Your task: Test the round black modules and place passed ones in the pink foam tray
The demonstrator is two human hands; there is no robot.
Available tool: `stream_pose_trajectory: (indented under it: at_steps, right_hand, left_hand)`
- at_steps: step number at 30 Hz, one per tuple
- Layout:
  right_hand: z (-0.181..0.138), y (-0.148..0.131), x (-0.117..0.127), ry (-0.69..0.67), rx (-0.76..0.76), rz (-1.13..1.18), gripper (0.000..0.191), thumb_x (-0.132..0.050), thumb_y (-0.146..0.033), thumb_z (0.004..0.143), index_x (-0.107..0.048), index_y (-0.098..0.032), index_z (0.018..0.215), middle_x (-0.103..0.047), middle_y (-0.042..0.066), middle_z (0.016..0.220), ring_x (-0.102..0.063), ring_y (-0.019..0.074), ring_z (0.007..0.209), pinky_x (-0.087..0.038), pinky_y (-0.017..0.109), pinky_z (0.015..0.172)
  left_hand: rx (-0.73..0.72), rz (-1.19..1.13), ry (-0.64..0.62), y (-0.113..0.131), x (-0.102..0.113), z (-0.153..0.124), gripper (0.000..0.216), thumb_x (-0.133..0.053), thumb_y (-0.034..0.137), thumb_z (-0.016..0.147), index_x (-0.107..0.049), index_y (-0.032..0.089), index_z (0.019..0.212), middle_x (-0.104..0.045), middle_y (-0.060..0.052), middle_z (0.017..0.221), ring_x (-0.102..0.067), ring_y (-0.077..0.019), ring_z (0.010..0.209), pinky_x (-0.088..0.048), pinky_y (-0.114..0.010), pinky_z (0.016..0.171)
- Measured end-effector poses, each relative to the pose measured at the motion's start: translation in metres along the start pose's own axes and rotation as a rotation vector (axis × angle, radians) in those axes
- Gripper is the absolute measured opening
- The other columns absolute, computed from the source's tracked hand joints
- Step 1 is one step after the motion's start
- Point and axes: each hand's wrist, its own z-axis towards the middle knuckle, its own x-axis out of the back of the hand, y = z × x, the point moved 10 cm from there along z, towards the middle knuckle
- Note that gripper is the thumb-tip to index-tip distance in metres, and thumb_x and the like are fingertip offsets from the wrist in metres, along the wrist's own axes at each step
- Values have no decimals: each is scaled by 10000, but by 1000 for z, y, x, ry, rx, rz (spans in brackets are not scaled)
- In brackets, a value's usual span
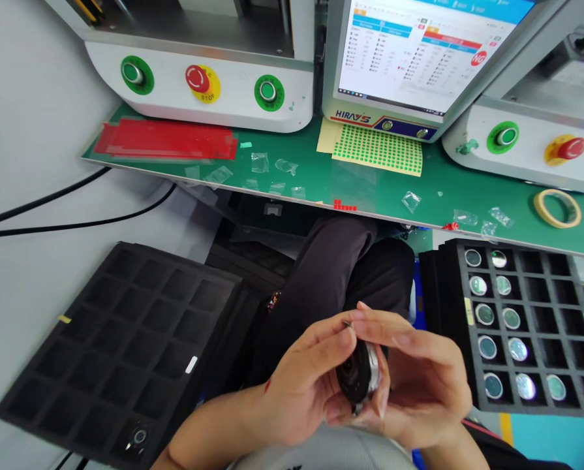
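Note:
Close to my lap, both hands grip a small round part [354, 377], black on its face with a silver rim; I cannot make out its exact kind. My left hand [304, 375] pinches it from the left, thumb near its top edge. My right hand [429, 375] curls around the silver side, with fingertips over the top and underneath. The fingers hide some of the part. To the right, a black compartment tray [541, 320] holds several round silver-rimmed pieces in its left columns. On the left, another black tray [139, 326] has one round dark piece [138, 437] in its near corner.
A green bench [301, 150] runs across ahead, bearing red strips [167, 139], a sheet of green dots [377, 149], clear film scraps and a tape roll [557, 208]. Behind stand a monitor [419, 59] and machine panels with green buttons and red stop buttons [197, 78]. Black cables [47, 196] hang left.

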Motion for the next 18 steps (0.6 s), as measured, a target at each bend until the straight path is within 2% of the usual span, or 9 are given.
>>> stream_pose_trajectory:
  at_steps: [5, 9, 15, 18]
  right_hand:
    - [1, 0, -2, -26, -64, -6, 526, -847, -243, 711, -647, -309, 1193, -752, 61, 1093, -725, 299, 997, -584, 534, 931]
    - [2, 1, 0, -18, -55, 33, 527, -857, -230, 697, -655, -288, 1181, -750, 58, 1101, -726, 279, 998, -582, 485, 961]
    - [-1, 6, 0, -22, -41, 66, 517, -850, -221, 707, -634, -274, 1174, -735, 63, 1142, -713, 282, 1032, -570, 504, 972]
    - [-4, 8, 1, -18, -51, 68, 575, -875, -180, 660, -617, -289, 1162, -730, 45, 1156, -706, 276, 1048, -554, 500, 1000]
  left_hand:
    - [9, -43, 72, -7, 2, -3, 290, -560, 455, 917, -526, 171, 866, -423, 51, 517, -340, -63, 432, -188, -149, 357]
    - [13, -91, 76, -6, 1, -4, 269, -559, 426, 917, -530, 163, 865, -530, 15, 590, -350, -53, 422, -170, -167, 352]
    - [30, -148, 111, -5, 5, -5, 234, -611, 380, 876, -565, 154, 840, -570, 6, 603, -422, -54, 444, -151, -191, 362]
    - [40, -164, 118, -5, 5, -4, 231, -639, 371, 847, -579, 148, 847, -598, 1, 620, -444, -55, 451, -128, -207, 360]
